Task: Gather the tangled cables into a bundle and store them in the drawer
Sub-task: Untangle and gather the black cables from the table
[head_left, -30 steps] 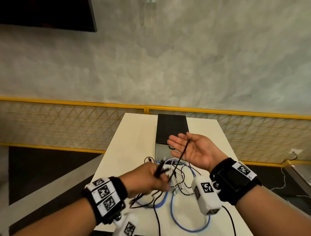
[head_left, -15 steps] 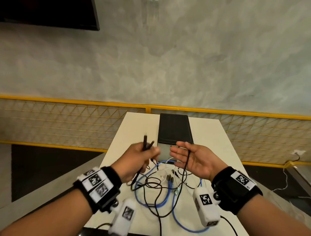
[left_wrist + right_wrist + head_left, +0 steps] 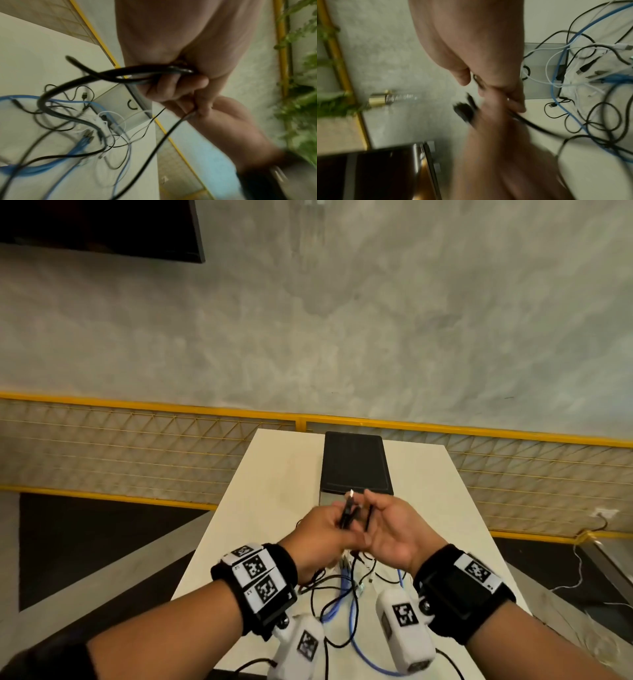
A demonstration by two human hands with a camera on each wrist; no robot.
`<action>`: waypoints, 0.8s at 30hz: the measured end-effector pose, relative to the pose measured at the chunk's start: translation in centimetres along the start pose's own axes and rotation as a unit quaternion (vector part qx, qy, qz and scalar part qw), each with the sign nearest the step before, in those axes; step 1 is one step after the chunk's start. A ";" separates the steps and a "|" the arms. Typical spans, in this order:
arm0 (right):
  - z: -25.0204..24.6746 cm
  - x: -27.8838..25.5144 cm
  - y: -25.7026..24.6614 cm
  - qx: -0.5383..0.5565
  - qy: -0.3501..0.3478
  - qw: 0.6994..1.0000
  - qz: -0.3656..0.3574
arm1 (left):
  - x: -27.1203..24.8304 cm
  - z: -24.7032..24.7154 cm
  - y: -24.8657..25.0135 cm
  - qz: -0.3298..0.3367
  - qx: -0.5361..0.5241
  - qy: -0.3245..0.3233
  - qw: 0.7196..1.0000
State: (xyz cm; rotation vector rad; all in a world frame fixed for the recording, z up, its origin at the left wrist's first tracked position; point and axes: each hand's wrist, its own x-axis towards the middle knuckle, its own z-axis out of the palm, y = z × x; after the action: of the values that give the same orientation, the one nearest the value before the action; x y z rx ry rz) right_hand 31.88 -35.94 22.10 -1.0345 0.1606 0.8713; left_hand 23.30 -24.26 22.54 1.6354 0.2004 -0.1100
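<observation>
Item: black cable [image 3: 348, 510], thick, two plug ends raised together. Location: centre of the head view, above the surface [image 3: 274, 501], just in front of the grey drawer unit [image 3: 356, 463].

Holder: left hand [image 3: 325, 534], fingers curled tight round the doubled cable. Right hand [image 3: 394, 529] beside it and touching, palm up; a thinner black strand crosses its fingers, and the left wrist view shows fingertips pinching that strand.

Orientation: held section near upright, plug tips pointing to the top of the frame and slightly right; long axis runs from the fist down into the tangle [image 3: 346, 587].

Remainder: blue cable [image 3: 356, 621], white and thin black leads, loose and crossed on the surface at lower centre, well short of a bundle. Drawer appears closed.

Risks, as judged:
- Lifting further may drag the knotted pile up whole, tightening the knots.
- Trailing loops could snag the wrist-worn cameras.
- The blue lead, lying near the lower edge, may slip off the surface.
</observation>
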 end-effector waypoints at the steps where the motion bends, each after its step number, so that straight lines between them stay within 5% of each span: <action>1: -0.3 0.3 -0.6 0.014 0.010 1.000 -0.002 | -0.6 -0.3 -0.8 -0.012 0.038 -0.033 0.999; 8: -1.8 0.9 -2.1 0.017 0.016 1.000 -0.011 | -5.1 -5.0 -5.2 -0.158 0.212 -0.234 0.935; 11: -1.8 0.8 -1.7 0.008 0.027 0.999 -0.022 | -5.2 -5.8 -4.5 -0.160 0.162 -0.189 0.955; 14: -1.5 0.4 -0.8 -0.019 0.013 1.000 -0.015 | -2.9 -5.3 -1.9 -0.089 0.032 -0.031 0.995; 16: -0.9 -0.1 -0.1 -0.035 -0.010 0.999 -0.008 | -1.0 -4.1 -0.2 -0.020 0.038 0.051 0.998; 20: 0.2 -0.6 1.0 -0.041 -0.059 0.997 -0.003 | 1.3 -0.7 0.9 0.049 0.014 0.034 0.998; 24: -0.5 -0.8 0.5 -0.027 -0.035 0.999 0.010 | 1.2 0.2 -0.3 0.021 0.006 0.013 1.000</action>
State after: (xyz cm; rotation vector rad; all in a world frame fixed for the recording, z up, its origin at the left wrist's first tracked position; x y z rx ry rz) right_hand 31.18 -36.66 21.91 -1.0517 0.0891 0.9334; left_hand 24.39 -24.37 22.01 1.6518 0.1858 -0.0577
